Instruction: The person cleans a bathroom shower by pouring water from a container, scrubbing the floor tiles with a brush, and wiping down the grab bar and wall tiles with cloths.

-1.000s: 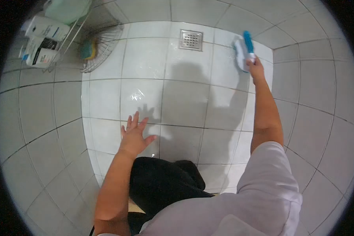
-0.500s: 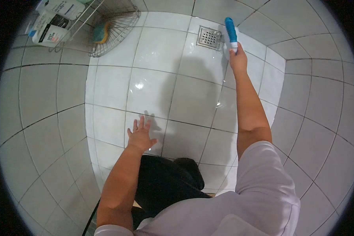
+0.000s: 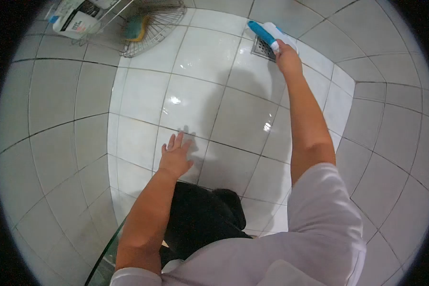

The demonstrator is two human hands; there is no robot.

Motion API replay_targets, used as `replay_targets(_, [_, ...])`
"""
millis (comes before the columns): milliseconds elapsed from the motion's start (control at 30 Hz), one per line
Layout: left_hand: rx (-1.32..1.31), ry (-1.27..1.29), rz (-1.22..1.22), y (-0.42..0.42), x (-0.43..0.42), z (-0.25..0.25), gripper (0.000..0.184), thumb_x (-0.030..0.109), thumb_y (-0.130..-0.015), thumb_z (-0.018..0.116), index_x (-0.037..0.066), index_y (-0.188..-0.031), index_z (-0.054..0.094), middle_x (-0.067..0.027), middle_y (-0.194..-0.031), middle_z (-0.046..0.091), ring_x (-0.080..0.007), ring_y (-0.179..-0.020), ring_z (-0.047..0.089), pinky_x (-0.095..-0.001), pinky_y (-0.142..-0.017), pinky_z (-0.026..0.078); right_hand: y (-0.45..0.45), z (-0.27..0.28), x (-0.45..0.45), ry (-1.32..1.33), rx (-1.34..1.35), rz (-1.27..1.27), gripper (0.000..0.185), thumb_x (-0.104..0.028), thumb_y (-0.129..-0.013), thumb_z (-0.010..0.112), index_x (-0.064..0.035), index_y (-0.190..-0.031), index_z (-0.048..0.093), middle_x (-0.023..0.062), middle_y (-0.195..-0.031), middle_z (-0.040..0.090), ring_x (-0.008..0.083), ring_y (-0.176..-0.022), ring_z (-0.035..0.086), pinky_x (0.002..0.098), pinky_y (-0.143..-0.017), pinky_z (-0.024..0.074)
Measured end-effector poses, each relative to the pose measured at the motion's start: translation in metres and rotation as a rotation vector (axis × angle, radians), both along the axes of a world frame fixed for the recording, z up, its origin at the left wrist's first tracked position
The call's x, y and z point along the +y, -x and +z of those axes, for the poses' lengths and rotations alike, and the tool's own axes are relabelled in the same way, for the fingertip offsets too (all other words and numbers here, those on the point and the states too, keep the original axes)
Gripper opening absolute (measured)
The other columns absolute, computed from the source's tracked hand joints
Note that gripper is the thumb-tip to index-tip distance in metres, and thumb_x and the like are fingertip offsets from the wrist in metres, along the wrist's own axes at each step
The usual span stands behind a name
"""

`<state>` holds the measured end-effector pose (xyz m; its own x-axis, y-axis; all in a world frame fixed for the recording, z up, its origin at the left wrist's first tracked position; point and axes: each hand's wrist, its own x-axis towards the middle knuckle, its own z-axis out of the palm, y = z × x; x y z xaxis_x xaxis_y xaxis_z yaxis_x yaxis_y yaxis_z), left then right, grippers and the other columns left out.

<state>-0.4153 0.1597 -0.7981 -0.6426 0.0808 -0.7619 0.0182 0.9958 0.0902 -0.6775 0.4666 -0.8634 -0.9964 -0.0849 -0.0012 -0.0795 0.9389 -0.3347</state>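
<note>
My right hand is wrapped around a blue-and-white scrub brush near the far wall. The brush lies over part of the square metal floor drain, and its bristles are hidden from view. On the near left side, my left hand is spread with nothing in it. Its palm faces down over the white tile floor, and its shadow shows close beside the fingers.
A wire corner rack at the upper left holds a green-and-yellow sponge. White bottles stand beside it. Grey tiled walls enclose the wet floor. A dark-edged glass panel is at lower left.
My right hand has turned the brush so its handle points further left and now partly covers the drain. The view has shifted slightly; my left hand stays spread over much the same spot.
</note>
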Motion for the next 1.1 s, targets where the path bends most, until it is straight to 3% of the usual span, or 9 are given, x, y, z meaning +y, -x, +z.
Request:
replay_targets(67, [0.059,-0.041,-0.011,-0.001,0.003,-0.002,0.064,0.03,-0.066,0.062,0.016,-0.122,0.034,-0.011,-0.134,0.013,-0.0294,-0.122,0.017,-0.0475,-0.095,0.023,-0.02,0.012,-0.047,0.394,0.095,-0.082,0.044,-0.017,-0.075,0.05,-0.0105,-0.117,0.039,0.0169,-0.09,0.055,0.0308,-0.081,0.054,0.0386,-0.069,0.0434])
replay_targets(100, [0.045,-0.052,0.003,0.0,0.004,-0.003,0.062,0.029,-0.067,0.062,0.016,-0.121,0.035,-0.0114,-0.133,0.014,-0.0296,-0.122,0.017,-0.0467,-0.095,0.023,-0.028,0.031,-0.077,0.644,-0.301,-0.202,0.047,-0.019,-0.075,0.05,-0.0066,-0.118,0.037,0.0182,-0.087,0.054,0.0281,-0.077,0.055,0.0374,-0.068,0.0435])
replay_targets(167, [0.03,-0.053,0.003,0.002,0.008,0.0,0.061,0.028,-0.067,0.061,0.015,-0.121,0.036,-0.0118,-0.133,0.016,-0.0298,-0.122,0.018,-0.046,-0.095,0.024,-0.047,-0.002,-0.13,0.78,-0.237,-0.023,0.038,-0.02,-0.075,0.052,-0.0014,-0.107,0.043,0.0158,-0.075,0.055,0.0238,-0.064,0.054,0.037,-0.059,0.0443])
replay_targets(233, [0.001,-0.059,-0.035,0.006,0.013,0.006,0.06,0.028,-0.068,0.061,0.014,-0.121,0.035,-0.0118,-0.133,0.016,-0.0299,-0.122,0.018,-0.0462,-0.095,0.024,-0.07,-0.01,-0.171,1.134,-0.544,0.012,0.036,-0.023,-0.073,0.056,0.0002,-0.099,0.046,0.017,-0.074,0.056,0.0267,-0.065,0.056,0.0369,-0.059,0.0446])
replay_targets(367, [0.072,-0.046,-0.066,0.002,0.012,0.009,0.061,0.027,-0.068,0.06,0.014,-0.122,0.033,-0.0119,-0.133,0.015,-0.0302,-0.121,0.018,-0.0465,-0.095,0.024,-0.07,-0.072,-0.174,0.906,-0.334,0.096,0.037,-0.022,-0.073,0.056,-0.0017,-0.103,0.046,0.0162,-0.08,0.057,0.026,-0.07,0.057,0.0364,-0.062,0.0446])
replay_targets(533, [0.101,-0.045,-0.066,0.005,0.017,0.013,0.065,0.027,-0.068,0.06,0.014,-0.124,0.029,-0.0119,-0.133,0.015,-0.0308,-0.122,0.017,-0.0466,-0.095,0.024,-0.03,-0.054,-0.079,1.01,-0.406,-0.25,0.042,-0.025,-0.073,0.054,-0.004,-0.109,0.044,0.0195,-0.091,0.055,0.032,-0.085,0.054,0.039,-0.073,0.0428])
replay_targets(600, [0.11,-0.053,-0.069,0.007,0.021,0.014,0.065,0.027,-0.068,0.06,0.014,-0.124,0.029,-0.0119,-0.133,0.015,-0.0308,-0.122,0.017,-0.0463,-0.095,0.024,-0.021,-0.069,-0.063,0.796,-0.054,-0.189,0.046,-0.026,-0.074,0.054,-0.004,-0.113,0.042,0.0191,-0.094,0.055,0.0293,-0.085,0.054,0.0377,-0.074,0.0425])
replay_targets(833, [0.129,-0.111,-0.062,0.012,0.028,0.021,0.064,0.026,-0.068,0.06,0.014,-0.123,0.031,-0.0128,-0.133,0.017,-0.031,-0.122,0.017,-0.0446,-0.095,0.025,-0.115,0.007,-0.062,0.695,-0.715,0.321,0.049,-0.026,-0.075,0.055,-0.0038,-0.117,0.039,0.0193,-0.102,0.052,0.0245,-0.089,0.053,0.0342,-0.08,0.0393])
replay_targets(1100, [0.074,-0.098,0.0,0.012,0.027,0.026,0.059,0.026,-0.071,0.058,0.017,-0.123,0.032,-0.0121,-0.134,0.015,-0.0294,-0.123,0.016,-0.0437,-0.097,0.02,-0.046,-0.042,0.025,0.787,-0.371,-0.154,0.045,-0.022,-0.074,0.055,-0.006,-0.114,0.043,0.0117,-0.084,0.058,0.019,-0.076,0.056,0.0292,-0.066,0.0434])
